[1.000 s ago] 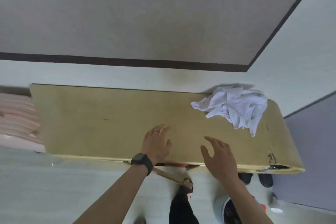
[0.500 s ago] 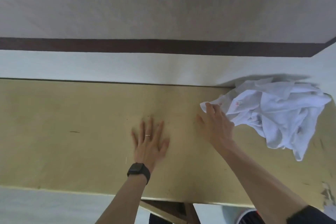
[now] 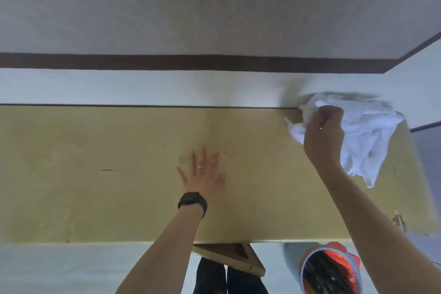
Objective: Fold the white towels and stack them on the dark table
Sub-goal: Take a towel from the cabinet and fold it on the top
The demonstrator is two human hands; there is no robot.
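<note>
Head view looks down on a long yellowish wooden surface (image 3: 95, 174) whose far edge runs along a pale wall (image 3: 167, 86) crossed by a dark band (image 3: 191, 62). The left hand (image 3: 202, 175) lies flat, palm down, near the middle of the surface. Its fingers (image 3: 202, 157) are straight and spread apart, holding nothing. A thin ring (image 3: 201, 166) sits on one of them and a black watch (image 3: 192, 201) wraps the wrist. The right hand (image 3: 324, 136) reaches to the far right end of the surface, with its fingers curled tight and clamped on the left side of the white towels (image 3: 367, 133). The towels are a crumpled heap at the back right corner, close to the wall. One loose tail trails toward the near edge, and the top of the heap is blurred, so I cannot tell whether it touches the wall. Under the near edge a wooden brace (image 3: 229, 258) juts out above dark trouser legs (image 3: 212, 279). To the right of them stands a round bin (image 3: 329, 270) with an orange lining, partly hidden by the right forearm.
</note>
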